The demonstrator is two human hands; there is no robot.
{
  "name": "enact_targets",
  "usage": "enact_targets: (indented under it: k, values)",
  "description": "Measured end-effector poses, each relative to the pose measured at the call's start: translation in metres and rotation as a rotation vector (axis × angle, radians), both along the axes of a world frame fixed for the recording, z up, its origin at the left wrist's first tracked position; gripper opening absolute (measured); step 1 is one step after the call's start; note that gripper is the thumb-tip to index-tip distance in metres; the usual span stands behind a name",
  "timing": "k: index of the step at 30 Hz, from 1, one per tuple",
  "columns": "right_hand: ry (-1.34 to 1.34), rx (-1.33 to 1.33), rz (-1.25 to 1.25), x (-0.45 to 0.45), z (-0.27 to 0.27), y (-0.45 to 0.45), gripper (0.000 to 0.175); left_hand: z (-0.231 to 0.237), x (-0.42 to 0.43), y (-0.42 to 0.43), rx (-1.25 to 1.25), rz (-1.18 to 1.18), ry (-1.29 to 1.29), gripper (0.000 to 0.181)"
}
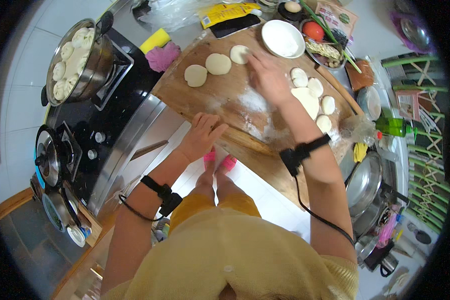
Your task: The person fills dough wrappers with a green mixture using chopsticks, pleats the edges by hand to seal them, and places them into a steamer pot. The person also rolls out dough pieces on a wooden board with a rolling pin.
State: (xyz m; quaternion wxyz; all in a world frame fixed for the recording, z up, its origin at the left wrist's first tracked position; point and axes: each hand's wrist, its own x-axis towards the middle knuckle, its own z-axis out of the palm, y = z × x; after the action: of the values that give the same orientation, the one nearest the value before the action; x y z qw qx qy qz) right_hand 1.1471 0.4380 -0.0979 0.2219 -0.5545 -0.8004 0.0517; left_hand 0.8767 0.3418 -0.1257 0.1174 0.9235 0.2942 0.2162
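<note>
My right hand (266, 77) is over the wooden board (225, 101), blurred, its fingertips at the edge of a flat round of dough (239, 54). Two more rounds, a middle one (218, 64) and a left one (195, 75), lie in a row beside it. My left hand (203, 135) rests at the board's near edge, fingers a little apart, holding nothing. Right of my right forearm lie a larger flat piece of dough (308, 101) and several small dough pieces (315, 87). White flour (253, 100) is scattered mid-board. A wooden rolling pin (341, 90) lies along the right side.
A white bowl of flour (283, 39) stands at the board's back edge. On the left, a steel steamer pot (78, 63) of filled buns stands on the black hob (116, 90). Behind are a black phone (235, 26) and a bowl with a tomato (313, 30). A plastic bottle (360, 129) lies right.
</note>
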Motion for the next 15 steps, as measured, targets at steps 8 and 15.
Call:
enact_targets:
  k: [8,15]
  values:
    - [-0.125,-0.157,0.194,-0.07,-0.018,0.037,0.05,0.003,-0.019,-0.009,-0.031,0.038,-0.033,0.038]
    - [0.118,-0.398,0.352,-0.013,0.004,-0.089,0.057,0.002,-0.015,0.004,-0.14,-0.032,-0.034,0.037]
